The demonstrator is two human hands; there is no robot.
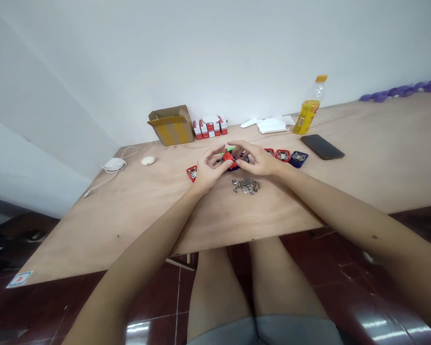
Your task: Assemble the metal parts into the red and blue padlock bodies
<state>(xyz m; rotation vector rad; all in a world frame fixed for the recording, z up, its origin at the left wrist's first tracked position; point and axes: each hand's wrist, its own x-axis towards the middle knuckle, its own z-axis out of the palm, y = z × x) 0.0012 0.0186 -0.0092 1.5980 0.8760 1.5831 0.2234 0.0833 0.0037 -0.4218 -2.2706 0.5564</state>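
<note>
A small red piece (228, 156), bright and smooth-looking, is held up over the middle of the tabletop (129, 206). The left hand (211, 167) grasps it between thumb and fingers; the right hand (257, 159) curves in at its other side, thumb and fingers near it, though whether it grips anything I cannot tell. Fingers cover much of the piece, so its full shape is unclear. A green strip behind shows only in part, and the left hand hides part of a red case (191, 173). Loose metal bits (246, 185) lie just nearer the body, too small to sort. Beyond them, wood runs to the front edge; a wide stretch reaches left past the forearm.
</note>
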